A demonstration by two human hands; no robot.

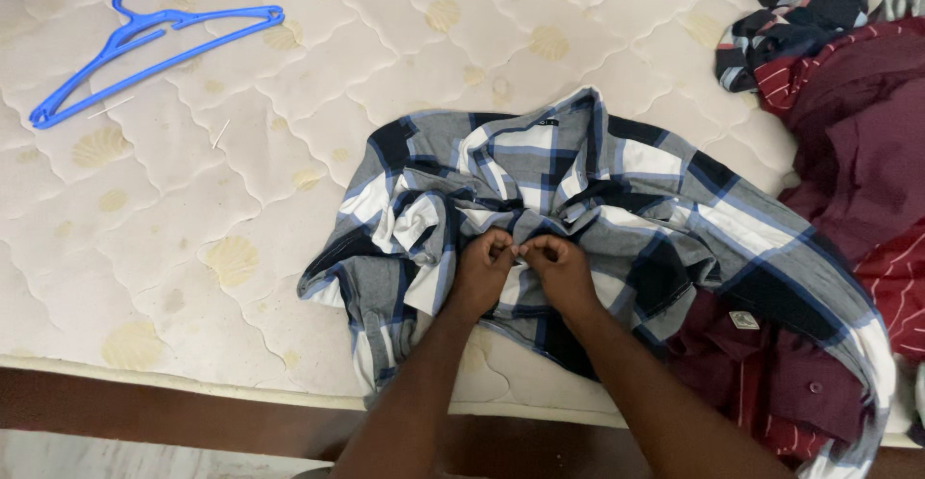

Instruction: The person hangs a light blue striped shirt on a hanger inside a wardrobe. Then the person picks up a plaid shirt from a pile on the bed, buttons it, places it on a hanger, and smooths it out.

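Both hands, L hand [482, 272] & R hand [557, 269], pinch plaid shirt [626, 209] front on mattress [241, 199].

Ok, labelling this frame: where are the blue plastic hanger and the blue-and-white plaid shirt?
blue plastic hanger [145, 50]: head view, on its sloping arm.
blue-and-white plaid shirt [646, 209]: head view, on its right chest panel.

Hands: you have two at work, your left hand [484, 269] and right hand [559, 269], both pinching the same shirt front.
Plaid shirts: one, the blue, white and grey plaid shirt [617, 209].
Hangers: one blue hanger [145, 45].
Maroon garments: you can count at least one maroon striped shirt [848, 132]; the heap hides more.
Mattresses: one quilted mattress [193, 248].
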